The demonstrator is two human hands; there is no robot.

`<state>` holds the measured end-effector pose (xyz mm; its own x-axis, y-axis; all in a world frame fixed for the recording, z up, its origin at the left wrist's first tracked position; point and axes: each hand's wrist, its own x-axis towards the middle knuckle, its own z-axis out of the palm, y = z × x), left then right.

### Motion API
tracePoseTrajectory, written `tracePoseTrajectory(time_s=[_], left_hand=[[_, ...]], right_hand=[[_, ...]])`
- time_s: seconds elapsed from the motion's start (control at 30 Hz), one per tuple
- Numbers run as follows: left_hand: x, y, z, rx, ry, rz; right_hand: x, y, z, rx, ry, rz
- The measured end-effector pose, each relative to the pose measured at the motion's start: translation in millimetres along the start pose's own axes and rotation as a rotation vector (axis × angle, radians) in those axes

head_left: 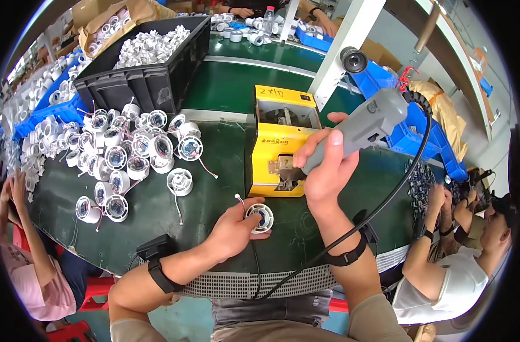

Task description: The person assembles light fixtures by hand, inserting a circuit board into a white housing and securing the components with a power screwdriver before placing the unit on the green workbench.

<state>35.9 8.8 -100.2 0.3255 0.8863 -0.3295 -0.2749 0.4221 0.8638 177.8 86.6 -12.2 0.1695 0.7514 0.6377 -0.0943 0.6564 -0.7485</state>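
My left hand (232, 229) grips a round white plastic housing (267, 219) just above the green work surface. A small circuit board shows inside its ring, and a thin lead with a white plug sticks out past my fingers. My right hand (332, 168) is closed around a grey corded electric screwdriver (367, 121). The screwdriver slants down toward the metal outlet (284, 170) of a yellow screw feeder (291, 137); my fingers hide its tip. Left of the feeder, a white finned housing (180, 182) stands apart from a cluster of similar wired housings (116, 157).
A black crate (172, 85) of small white parts stands back left, beside blue bins (55, 111). A white post (342, 54) rises behind the feeder. The screwdriver's black cable (379, 208) loops past my right forearm. Co-workers sit left (41, 268) and right (442, 273); another's hands show across.
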Motion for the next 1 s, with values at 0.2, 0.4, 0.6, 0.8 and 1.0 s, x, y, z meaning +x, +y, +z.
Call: tracePoseTrajectory(time_s=[0.2, 0.4, 0.6, 0.8, 1.0], left_hand=[[0, -1, -1, -0.013, 0.006, 0.001], [1, 1, -1, -0.003, -0.006, 0.028], [-2, 2, 1, -0.013, -0.005, 0.044], [-3, 4, 3, 0.026, -0.004, 0.05], [-5, 7, 6, 0.036, 0.011, 0.046]], right_hand=[[-7, -3, -3, -0.008, -0.087, 0.037], [-48, -26, -2, 0.208, -0.141, 0.181], [-63, -21, 1, 0.254, -0.187, 0.254], [-65, -18, 1, 0.257, -0.229, 0.229], [-68, -12, 1, 0.248, -0.233, 0.227]])
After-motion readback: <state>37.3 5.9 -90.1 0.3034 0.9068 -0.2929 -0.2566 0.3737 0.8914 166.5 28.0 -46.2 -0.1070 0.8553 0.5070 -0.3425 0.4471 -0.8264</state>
